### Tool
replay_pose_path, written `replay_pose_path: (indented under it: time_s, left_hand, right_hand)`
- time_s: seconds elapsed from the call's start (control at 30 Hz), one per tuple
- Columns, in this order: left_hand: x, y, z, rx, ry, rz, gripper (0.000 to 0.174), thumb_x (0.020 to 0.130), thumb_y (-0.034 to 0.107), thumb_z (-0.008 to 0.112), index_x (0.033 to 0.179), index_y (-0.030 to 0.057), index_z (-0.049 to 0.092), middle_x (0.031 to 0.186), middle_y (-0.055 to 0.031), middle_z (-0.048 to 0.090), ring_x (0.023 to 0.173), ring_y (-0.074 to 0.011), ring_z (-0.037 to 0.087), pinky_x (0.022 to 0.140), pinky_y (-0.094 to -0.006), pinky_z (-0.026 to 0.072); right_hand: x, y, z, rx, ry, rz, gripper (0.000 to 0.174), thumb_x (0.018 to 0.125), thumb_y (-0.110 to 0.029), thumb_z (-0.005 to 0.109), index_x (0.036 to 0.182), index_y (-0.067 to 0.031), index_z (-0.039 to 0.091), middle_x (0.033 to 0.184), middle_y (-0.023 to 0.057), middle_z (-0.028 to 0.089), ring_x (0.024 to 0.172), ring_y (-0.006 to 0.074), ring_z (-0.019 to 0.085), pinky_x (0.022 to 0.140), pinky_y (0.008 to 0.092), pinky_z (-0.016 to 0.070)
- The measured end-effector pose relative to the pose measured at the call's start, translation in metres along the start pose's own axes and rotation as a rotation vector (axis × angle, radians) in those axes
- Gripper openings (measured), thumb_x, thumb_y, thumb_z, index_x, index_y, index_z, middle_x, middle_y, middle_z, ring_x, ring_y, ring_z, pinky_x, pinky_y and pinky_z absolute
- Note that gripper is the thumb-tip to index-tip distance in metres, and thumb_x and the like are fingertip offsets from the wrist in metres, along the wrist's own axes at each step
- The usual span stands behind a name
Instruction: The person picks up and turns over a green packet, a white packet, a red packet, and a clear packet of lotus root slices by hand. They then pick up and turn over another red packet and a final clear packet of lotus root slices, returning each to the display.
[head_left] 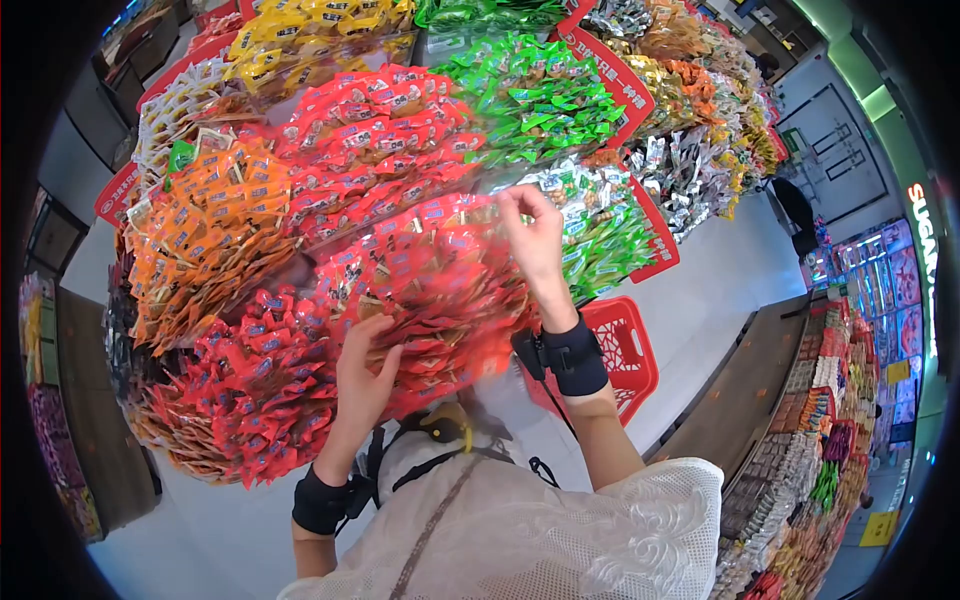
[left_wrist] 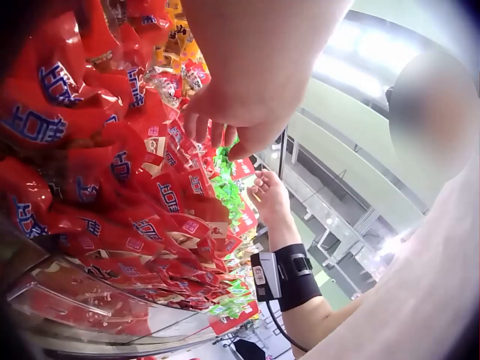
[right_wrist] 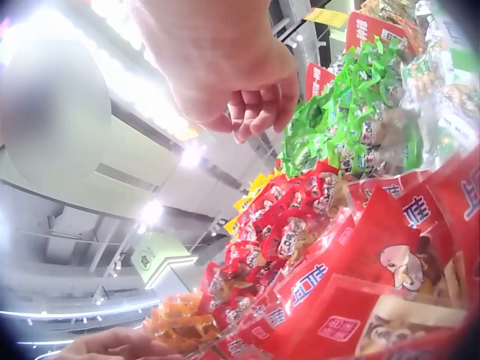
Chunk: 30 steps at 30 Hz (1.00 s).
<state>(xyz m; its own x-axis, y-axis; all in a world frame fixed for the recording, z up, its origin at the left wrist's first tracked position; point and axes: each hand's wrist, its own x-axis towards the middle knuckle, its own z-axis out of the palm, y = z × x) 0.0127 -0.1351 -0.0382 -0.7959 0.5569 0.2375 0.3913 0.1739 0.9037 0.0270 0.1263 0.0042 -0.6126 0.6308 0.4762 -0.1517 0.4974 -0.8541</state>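
A person in a white lacy top [head_left: 500, 530], a black strap [head_left: 575, 358] on each wrist, leans over a heaped display of wrapped snacks. The left hand [head_left: 362, 375] is low over the near red packets [head_left: 430, 290], thumb apart from loosely bent fingers, nothing seen in its hold; whether a fingertip touches a wrapper cannot be told. The right hand [head_left: 535, 235] is raised above the right side of the same heap — fingers loosely curled toward the thumb, no packet visible in them. Orange packets [head_left: 215, 225] lie to the left, green packets [head_left: 545, 95] farther back on the right, and yellow packets [head_left: 310, 40] at the far side. White-and-green packets [head_left: 600, 225] sit just right of the right hand, edged by a red sign [head_left: 655, 235] with white lettering. Beside the display — partly behind the right forearm — is a red basket [head_left: 648, 365], its side cut with openings.
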Motion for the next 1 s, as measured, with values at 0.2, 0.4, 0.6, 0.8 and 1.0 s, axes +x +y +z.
replay_pose_path:
  time_s: [0.2,0.4,0.6,0.8,1.0]
  left_hand:
    - [-0.016,-0.008,-0.015,-0.008,-0.024,0.011,0.033,0.073,0.000,0.061,0.105,0.0026,0.054,0.106,-0.0140,0.055,0.102,-0.0270,0.053,0.088,-0.0323,0.0403]
    - [-0.024,-0.013,-0.020,0.016,-0.049,0.042,0.032,0.073,-0.005,0.059,0.105,0.0005,0.054,0.105,-0.0111,0.055,0.098,-0.0193,0.055,0.085,-0.0283,0.0417]
    - [-0.018,-0.014,-0.015,-0.041,-0.008,-0.010,0.030,0.074,-0.001,0.060,0.104,0.0010,0.055,0.103,-0.0123,0.056,0.095,-0.0219,0.056,0.084,-0.0290,0.0422]
    - [-0.010,-0.002,-0.002,-0.058,-0.003,-0.081,0.031,0.075,-0.002,0.060,0.105,0.0026,0.055,0.099,-0.0101,0.055,0.093,-0.0184,0.056,0.080,-0.0272,0.0433]
    - [-0.005,-0.002,0.010,-0.042,0.077,-0.108,0.029,0.077,0.000,0.059,0.105,0.0046,0.054,0.100,-0.0067,0.056,0.089,-0.0143,0.055,0.076,-0.0248,0.0441]
  right_hand:
    - [-0.003,0.010,-0.004,-0.083,0.077,0.036,0.015,0.080,-0.014,0.060,0.082,0.0003,0.060,0.068,0.0063,0.060,0.062,0.0112,0.055,0.060,0.0255,0.0441]
    - [-0.040,0.012,0.001,-0.153,-0.045,0.080,0.014,0.081,-0.016,0.060,0.084,-0.0015,0.060,0.065,0.0035,0.057,0.058,0.0093,0.051,0.055,0.0235,0.0418]
    - [-0.051,0.013,-0.004,-0.150,-0.092,0.043,0.014,0.080,-0.016,0.060,0.083,-0.0015,0.060,0.061,0.0025,0.054,0.055,0.0080,0.049,0.051,0.0232,0.0396]
    - [-0.012,0.020,-0.037,-0.188,-0.042,-0.043,0.013,0.080,-0.013,0.060,0.084,-0.0014,0.060,0.066,0.0050,0.058,0.058,0.0079,0.052,0.055,0.0225,0.0423]
    - [0.069,0.042,-0.108,-0.345,-0.099,-0.086,0.013,0.078,-0.010,0.060,0.089,-0.0028,0.061,0.075,0.0074,0.062,0.065,0.0126,0.058,0.062,0.0258,0.0461]
